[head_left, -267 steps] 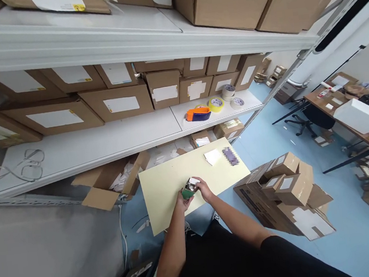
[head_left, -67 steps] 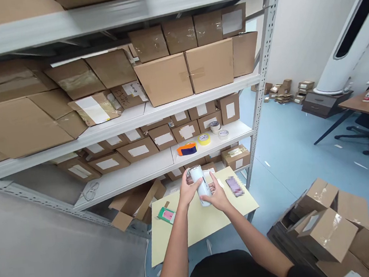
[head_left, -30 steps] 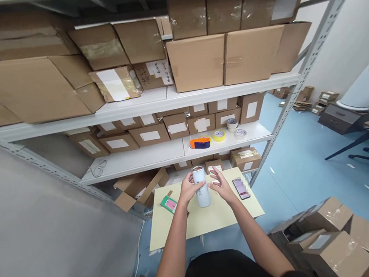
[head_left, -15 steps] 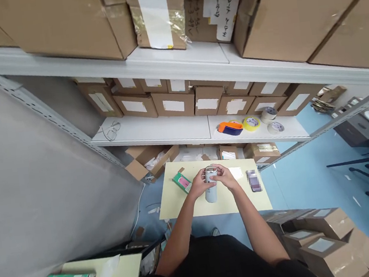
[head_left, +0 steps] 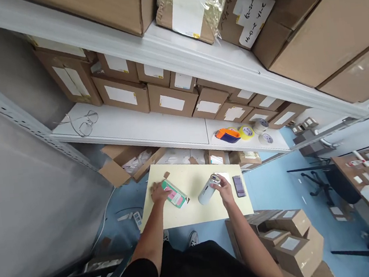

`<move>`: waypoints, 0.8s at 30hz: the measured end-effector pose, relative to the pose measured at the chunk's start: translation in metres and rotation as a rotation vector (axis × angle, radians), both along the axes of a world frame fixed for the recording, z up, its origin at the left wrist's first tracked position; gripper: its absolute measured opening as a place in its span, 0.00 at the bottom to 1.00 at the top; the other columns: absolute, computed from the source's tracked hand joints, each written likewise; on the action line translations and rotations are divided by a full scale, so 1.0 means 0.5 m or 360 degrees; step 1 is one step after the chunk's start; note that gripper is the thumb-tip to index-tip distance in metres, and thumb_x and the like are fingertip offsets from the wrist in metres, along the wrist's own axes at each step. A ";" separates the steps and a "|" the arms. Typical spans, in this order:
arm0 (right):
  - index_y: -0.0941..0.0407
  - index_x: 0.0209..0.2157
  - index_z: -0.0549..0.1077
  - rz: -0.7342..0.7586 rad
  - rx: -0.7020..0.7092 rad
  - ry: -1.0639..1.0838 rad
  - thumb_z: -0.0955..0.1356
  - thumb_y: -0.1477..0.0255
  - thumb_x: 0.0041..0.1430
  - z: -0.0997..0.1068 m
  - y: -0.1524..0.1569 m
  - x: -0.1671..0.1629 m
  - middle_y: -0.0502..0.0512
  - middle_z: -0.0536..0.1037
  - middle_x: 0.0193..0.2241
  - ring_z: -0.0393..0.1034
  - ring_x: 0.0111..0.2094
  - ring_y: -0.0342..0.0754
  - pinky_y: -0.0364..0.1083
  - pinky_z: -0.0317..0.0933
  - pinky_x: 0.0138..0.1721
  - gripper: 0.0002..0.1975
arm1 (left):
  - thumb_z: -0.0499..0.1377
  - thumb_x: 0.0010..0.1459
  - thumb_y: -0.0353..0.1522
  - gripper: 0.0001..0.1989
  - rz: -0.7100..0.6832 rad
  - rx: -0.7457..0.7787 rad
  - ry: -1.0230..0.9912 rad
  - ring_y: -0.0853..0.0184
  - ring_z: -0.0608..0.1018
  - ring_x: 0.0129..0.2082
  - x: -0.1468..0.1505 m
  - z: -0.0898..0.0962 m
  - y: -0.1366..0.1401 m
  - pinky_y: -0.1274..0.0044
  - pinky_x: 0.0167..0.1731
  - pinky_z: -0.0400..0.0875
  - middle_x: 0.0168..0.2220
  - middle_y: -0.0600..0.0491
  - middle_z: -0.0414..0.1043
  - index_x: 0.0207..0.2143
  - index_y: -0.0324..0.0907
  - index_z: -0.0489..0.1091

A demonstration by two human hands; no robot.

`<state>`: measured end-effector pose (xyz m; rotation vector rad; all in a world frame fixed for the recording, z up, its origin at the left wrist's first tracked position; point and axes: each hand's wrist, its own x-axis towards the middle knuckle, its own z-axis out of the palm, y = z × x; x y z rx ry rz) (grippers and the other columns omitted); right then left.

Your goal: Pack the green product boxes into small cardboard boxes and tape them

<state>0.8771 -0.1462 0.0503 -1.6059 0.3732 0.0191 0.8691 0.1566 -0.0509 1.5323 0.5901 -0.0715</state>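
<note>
My right hand (head_left: pixel 224 189) is closed around the upper end of a white thermos cup (head_left: pixel 205 193) with a shiny silver lid. The cup leans over the pale yellow table (head_left: pixel 193 216), its lid tipped to the right. At the table's left, my left hand (head_left: pixel 159 192) grips the near-left side of a green and pink box (head_left: pixel 177 198), thumb over its top. Some of the left fingers are hidden. A white paper (head_left: pixel 224 177) lies partly behind my right hand. Right of it rests a phone (head_left: pixel 239 186).
Shelves (head_left: pixel 156 126) stand beyond the table with cardboard boxes (head_left: pixel 171 100), glasses (head_left: pixel 87 124), an orange and blue tape dispenser (head_left: pixel 227 135) and tape rolls (head_left: pixel 246 132). An open carton (head_left: pixel 117 166) sits at the table's far left. More cartons (head_left: pixel 293 246) are stacked at the near right.
My left hand has let go of the thermos cup and moved left onto the green and pink box, which has turned. The cup now tilts in my right hand. The view has swung.
</note>
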 end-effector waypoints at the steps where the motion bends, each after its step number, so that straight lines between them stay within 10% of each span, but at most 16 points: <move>1: 0.56 0.49 0.77 -0.0010 0.0012 0.0003 0.81 0.63 0.34 -0.001 0.004 -0.004 0.61 0.81 0.48 0.74 0.50 0.58 0.57 0.67 0.52 0.36 | 0.73 0.46 0.35 0.33 -0.0042 0.0161 0.0071 0.43 0.64 0.63 -0.001 -0.009 0.001 0.63 0.55 0.66 0.54 0.43 0.70 0.54 0.41 0.68; 4: 0.56 0.49 0.77 -0.0055 0.0035 0.0015 0.80 0.62 0.35 -0.001 0.021 -0.010 0.60 0.81 0.47 0.74 0.49 0.59 0.57 0.67 0.52 0.36 | 0.72 0.43 0.29 0.31 -0.0176 0.0541 0.0160 0.40 0.58 0.66 0.001 -0.024 -0.007 0.59 0.62 0.59 0.57 0.41 0.68 0.52 0.40 0.71; 15: 0.56 0.62 0.69 -0.0173 0.0044 -0.0309 0.77 0.62 0.49 0.059 0.052 0.017 0.61 0.77 0.56 0.73 0.54 0.55 0.54 0.66 0.57 0.39 | 0.64 0.52 0.24 0.11 -0.0401 0.0380 -0.0694 0.50 0.69 0.62 -0.016 0.007 -0.142 0.56 0.66 0.59 0.62 0.48 0.69 0.35 0.49 0.79; 24: 0.57 0.56 0.70 -0.0240 0.0217 -0.0321 0.80 0.66 0.41 0.008 0.114 0.051 0.60 0.80 0.50 0.76 0.47 0.53 0.51 0.69 0.50 0.39 | 0.63 0.60 0.26 0.12 -0.0685 0.1389 -0.0851 0.55 0.78 0.54 -0.015 -0.048 -0.164 0.64 0.56 0.74 0.58 0.48 0.75 0.44 0.48 0.78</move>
